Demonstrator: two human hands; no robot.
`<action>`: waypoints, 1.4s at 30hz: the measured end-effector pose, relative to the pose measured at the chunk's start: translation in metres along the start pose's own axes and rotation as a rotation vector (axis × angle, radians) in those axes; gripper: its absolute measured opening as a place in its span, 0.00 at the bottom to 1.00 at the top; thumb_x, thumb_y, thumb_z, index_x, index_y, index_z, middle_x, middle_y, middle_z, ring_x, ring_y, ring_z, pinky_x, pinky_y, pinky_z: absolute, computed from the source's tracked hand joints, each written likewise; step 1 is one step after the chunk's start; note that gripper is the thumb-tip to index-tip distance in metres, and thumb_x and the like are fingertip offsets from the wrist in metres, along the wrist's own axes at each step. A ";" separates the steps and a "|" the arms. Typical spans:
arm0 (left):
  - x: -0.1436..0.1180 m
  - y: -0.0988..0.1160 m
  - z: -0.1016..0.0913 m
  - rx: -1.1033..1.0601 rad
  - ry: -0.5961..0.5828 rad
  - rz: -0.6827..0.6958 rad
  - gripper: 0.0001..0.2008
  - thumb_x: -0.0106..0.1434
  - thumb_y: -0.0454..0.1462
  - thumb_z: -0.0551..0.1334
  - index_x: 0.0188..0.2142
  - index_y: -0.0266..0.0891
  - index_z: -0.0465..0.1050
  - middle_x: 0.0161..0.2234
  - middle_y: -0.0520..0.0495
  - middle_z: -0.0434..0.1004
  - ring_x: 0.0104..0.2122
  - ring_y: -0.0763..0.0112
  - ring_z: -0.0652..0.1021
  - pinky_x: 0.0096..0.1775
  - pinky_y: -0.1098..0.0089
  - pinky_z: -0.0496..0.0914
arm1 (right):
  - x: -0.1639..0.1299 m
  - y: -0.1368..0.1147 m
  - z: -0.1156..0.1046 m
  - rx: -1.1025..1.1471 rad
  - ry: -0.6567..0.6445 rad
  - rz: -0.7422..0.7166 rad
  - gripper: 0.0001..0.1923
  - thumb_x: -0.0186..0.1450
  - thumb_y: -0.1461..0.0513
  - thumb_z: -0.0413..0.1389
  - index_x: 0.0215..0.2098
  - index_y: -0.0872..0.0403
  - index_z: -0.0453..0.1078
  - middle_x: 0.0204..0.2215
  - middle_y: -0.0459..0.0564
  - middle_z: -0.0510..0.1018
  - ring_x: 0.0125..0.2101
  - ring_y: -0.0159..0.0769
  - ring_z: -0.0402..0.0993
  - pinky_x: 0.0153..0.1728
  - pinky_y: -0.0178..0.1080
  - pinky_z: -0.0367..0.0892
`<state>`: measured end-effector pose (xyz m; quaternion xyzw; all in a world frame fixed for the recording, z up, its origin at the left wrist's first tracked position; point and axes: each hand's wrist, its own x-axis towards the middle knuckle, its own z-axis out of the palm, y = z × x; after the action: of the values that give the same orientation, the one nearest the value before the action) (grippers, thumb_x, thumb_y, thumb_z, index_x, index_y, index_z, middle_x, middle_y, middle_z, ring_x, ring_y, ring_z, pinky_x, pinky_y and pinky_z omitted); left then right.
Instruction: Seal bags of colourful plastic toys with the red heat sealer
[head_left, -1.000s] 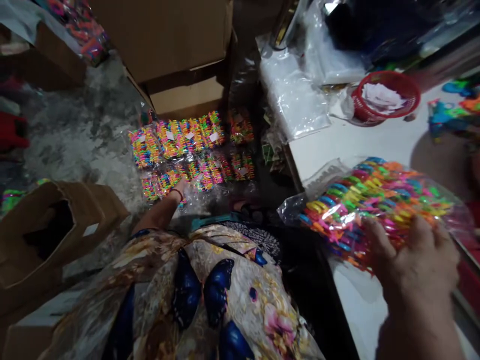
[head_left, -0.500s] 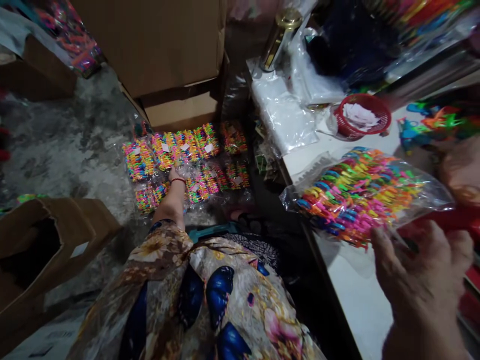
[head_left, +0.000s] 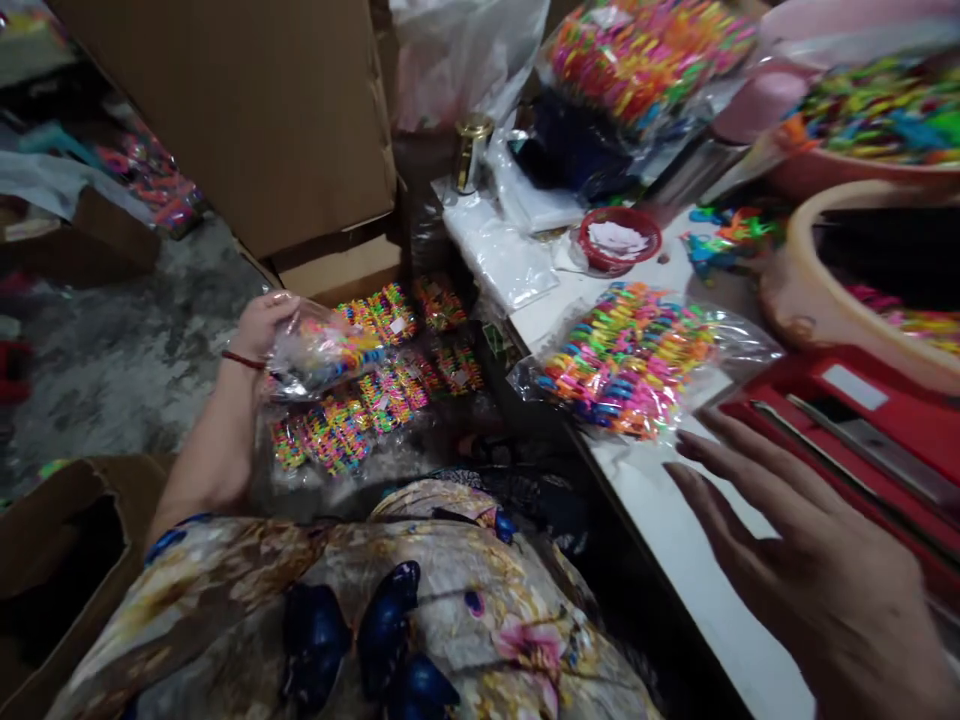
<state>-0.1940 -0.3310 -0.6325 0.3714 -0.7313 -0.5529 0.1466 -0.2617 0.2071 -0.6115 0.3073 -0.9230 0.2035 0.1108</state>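
Right hand: the right hand (head_left: pixel 814 565) is nearest to the camera, fingers spread apart, holding nothing, above the white table (head_left: pixel 660 500).
Large bag: the large bag of clips (head_left: pixel 626 355) lies on the table, just beyond the fingertips and not touching them.
Left hand: the left hand (head_left: pixel 259 325) is closed on a small packet of clips (head_left: pixel 322 350), lifted above the packets on the floor (head_left: pixel 375 400).
Handling: I judge the packet light, with soft and slippery film; better to pinch it at the edge.
Red basket: the red basket (head_left: pixel 616 240) holds white paper slips.
Round tub: the round tub (head_left: pixel 862 270) has more coloured clips at its rim.
Cardboard box: the cardboard box (head_left: pixel 247 110) stands closed at the far side.
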 end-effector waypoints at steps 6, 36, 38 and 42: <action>-0.096 0.159 0.009 0.290 -0.856 0.474 0.27 0.61 0.53 0.66 0.19 0.33 0.70 0.22 0.50 0.69 0.24 0.78 0.67 0.32 0.71 0.64 | 0.035 -0.037 -0.041 0.367 0.022 -0.197 0.14 0.72 0.56 0.55 0.54 0.45 0.73 0.55 0.50 0.77 0.51 0.39 0.77 0.52 0.42 0.75; -0.226 0.186 0.409 1.095 -1.705 1.302 0.16 0.67 0.46 0.56 0.27 0.39 0.67 0.24 0.49 0.69 0.24 0.71 0.66 0.30 0.69 0.57 | -0.166 0.095 -0.123 0.196 -0.025 0.381 0.17 0.69 0.56 0.56 0.25 0.55 0.65 0.26 0.47 0.67 0.26 0.31 0.62 0.29 0.35 0.55; -0.227 0.174 0.410 0.958 -1.498 1.233 0.17 0.66 0.47 0.57 0.25 0.39 0.65 0.24 0.50 0.68 0.25 0.70 0.66 0.31 0.69 0.57 | -0.168 0.098 -0.120 0.252 0.104 0.450 0.15 0.68 0.56 0.58 0.26 0.54 0.66 0.27 0.47 0.69 0.28 0.32 0.65 0.31 0.36 0.58; -0.239 0.146 0.414 0.440 -1.092 0.860 0.18 0.54 0.50 0.68 0.30 0.39 0.67 0.33 0.48 0.71 0.34 0.67 0.71 0.37 0.69 0.63 | -0.166 0.112 -0.105 0.418 0.320 0.616 0.10 0.62 0.57 0.61 0.28 0.54 0.69 0.29 0.48 0.72 0.31 0.35 0.68 0.34 0.38 0.61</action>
<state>-0.3455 0.1435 -0.5943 -0.2567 -0.8757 -0.3932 -0.1127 -0.1917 0.4222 -0.6066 -0.0034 -0.8818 0.4556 0.1218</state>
